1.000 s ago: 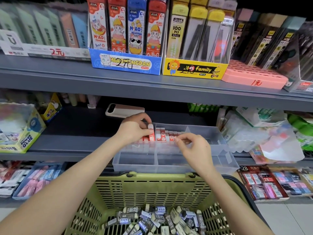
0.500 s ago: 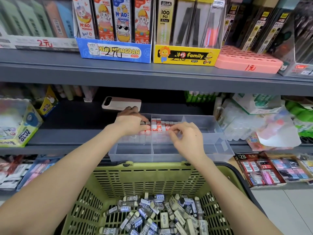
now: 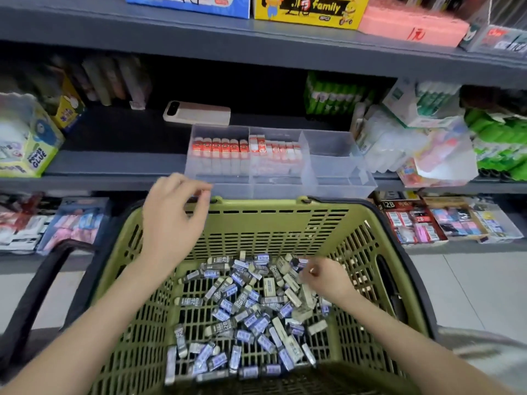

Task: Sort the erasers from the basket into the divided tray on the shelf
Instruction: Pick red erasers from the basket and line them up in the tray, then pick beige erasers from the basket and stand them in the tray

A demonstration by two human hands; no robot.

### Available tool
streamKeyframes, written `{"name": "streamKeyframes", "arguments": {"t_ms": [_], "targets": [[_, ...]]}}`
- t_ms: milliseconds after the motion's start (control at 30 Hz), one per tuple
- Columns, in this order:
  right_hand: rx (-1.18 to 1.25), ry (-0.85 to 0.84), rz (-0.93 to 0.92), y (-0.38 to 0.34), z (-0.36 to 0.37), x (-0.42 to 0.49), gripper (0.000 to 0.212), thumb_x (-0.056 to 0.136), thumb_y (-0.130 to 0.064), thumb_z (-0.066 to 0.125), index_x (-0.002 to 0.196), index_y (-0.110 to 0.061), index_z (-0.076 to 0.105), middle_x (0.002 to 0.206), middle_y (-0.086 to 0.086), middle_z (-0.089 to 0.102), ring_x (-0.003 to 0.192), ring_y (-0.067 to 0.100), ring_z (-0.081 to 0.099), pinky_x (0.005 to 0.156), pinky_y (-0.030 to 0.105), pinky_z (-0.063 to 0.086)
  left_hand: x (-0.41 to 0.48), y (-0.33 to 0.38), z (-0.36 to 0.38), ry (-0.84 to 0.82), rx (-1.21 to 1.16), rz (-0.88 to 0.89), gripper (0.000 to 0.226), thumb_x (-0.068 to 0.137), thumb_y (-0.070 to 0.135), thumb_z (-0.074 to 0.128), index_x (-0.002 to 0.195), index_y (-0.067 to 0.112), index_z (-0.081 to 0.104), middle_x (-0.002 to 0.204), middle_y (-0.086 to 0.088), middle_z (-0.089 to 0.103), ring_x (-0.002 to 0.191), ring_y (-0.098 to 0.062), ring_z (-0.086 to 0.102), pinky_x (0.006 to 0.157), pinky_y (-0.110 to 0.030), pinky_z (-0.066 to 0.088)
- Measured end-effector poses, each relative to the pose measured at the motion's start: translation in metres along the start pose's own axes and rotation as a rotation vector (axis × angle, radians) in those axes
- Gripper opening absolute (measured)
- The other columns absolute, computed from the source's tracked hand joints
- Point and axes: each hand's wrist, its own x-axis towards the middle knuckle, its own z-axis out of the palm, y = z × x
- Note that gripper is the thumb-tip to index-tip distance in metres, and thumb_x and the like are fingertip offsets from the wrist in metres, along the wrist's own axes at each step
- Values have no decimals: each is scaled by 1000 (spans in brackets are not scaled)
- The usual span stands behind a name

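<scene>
A green plastic basket (image 3: 265, 223) stands in front of me, its floor covered with several loose erasers (image 3: 242, 306) in blue-grey and white sleeves. On the grey shelf behind it sits the clear divided tray (image 3: 336, 166), with red-and-white erasers (image 3: 225, 152) lined up in its left and middle back compartments. My left hand (image 3: 171, 218) hovers over the basket's far left rim, fingers loosely curled, holding nothing. My right hand (image 3: 325, 277) is down inside the basket on the right, its fingertips among the erasers; whether it pinches one I cannot tell.
A phone (image 3: 196, 112) lies on the shelf just behind the tray. A glue box (image 3: 31, 146) stands at left and clear packets (image 3: 413, 149) crowd the right. Display boxes (image 3: 308, 8) line the upper shelf. The basket's black handle (image 3: 34, 292) hangs at left.
Both hands have left the tray and come back toward me. The right hand has dropped into the basket; the left hangs above its rim. The view has tilted down.
</scene>
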Motion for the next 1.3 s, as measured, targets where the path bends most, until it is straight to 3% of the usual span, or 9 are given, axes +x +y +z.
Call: {"name": "streamKeyframes", "arguments": {"t_ms": [167, 267, 500, 700, 833, 967, 1133, 1233, 1300], "targets": [[-115, -104, 119, 17, 57, -7, 68, 76, -54, 68, 131, -27, 38, 117, 4, 52, 71, 12, 57, 57, 23, 49, -43, 3, -1, -138, -166, -176, 12, 86, 8, 64, 91, 16, 72, 86, 10, 60, 79, -3, 53, 76, -33, 42], [-200, -33, -62, 20, 69, -7, 65, 79, -49, 66, 133, -32, 35, 126, 3, 46, 81, 15, 59, 71, 30, 55, -52, 2, 1, -196, -198, -219, 12, 86, 9, 64, 90, 18, 72, 88, 8, 62, 80, -6, 55, 74, -32, 43], [-99, -74, -161, 22, 61, 3, 57, 88, -31, 63, 138, -30, 35, 124, 1, 55, 58, 5, 51, 67, 23, 49, -56, 7, 12, -370, -285, -319, 15, 87, 10, 63, 87, 24, 69, 88, 11, 63, 83, -5, 57, 75, -26, 45], [145, -104, -127, 10, 41, -7, 51, 87, -23, 65, 134, -24, 45, 108, -2, 64, 57, 4, 57, 53, 20, 52, -64, 17, 44, -650, -765, -1011, 13, 91, 14, 60, 102, 15, 67, 98, -6, 67, 89, -18, 62, 75, -27, 55], [577, -133, -256, -35, 18, -22, 44, 83, -15, 69, 121, -27, 53, 102, -3, 61, 68, 13, 61, 61, 42, 58, -68, 21, 64, -916, -1091, -1436, 40, 94, 45, 50, 116, 14, 61, 120, -19, 59, 108, -37, 58, 83, -50, 53], [603, -326, -445, -61, -5, -32, 53, 83, -12, 68, 131, -27, 51, 116, -7, 63, 86, 25, 67, 73, 38, 58, -74, 23, 75, -827, -1472, -1642, 44, 85, 43, 58, 85, 2, 74, 90, -20, 69, 81, -34, 69, 75, -55, 55], [942, -316, -189, -35, -29, -18, 46, 88, -26, 58, 134, -21, 50, 101, 2, 72, 79, 25, 71, 54, 28, 57, -75, 15, 76, -810, -1542, -1612, 35, 83, 22, 57, 104, -1, 72, 102, -27, 68, 88, -41, 68, 52, -34, 58], [514, -178, 35, -5, -15, -4, 27, 88, -21, 63, 114, -12, 61, 84, 6, 69, 59, 13, 64, 62, 37, 59, -73, 8, 77, -820, -1477, -1580, 33, 77, 18, 59, 99, -1, 73, 104, -28, 68, 79, -38, 69, 47, -30, 56], [-20, -321, 99, 14, 6, -1, 47, 81, -28, 71, 123, -14, 55, 108, 4, 64, 81, 14, 65, 84, 38, 56, -72, 4, 78, -833, -1406, -1548, 32, 75, 21, 61, 98, 4, 75, 99, -23, 71, 76, -33, 69, 44, -27, 54]]}}
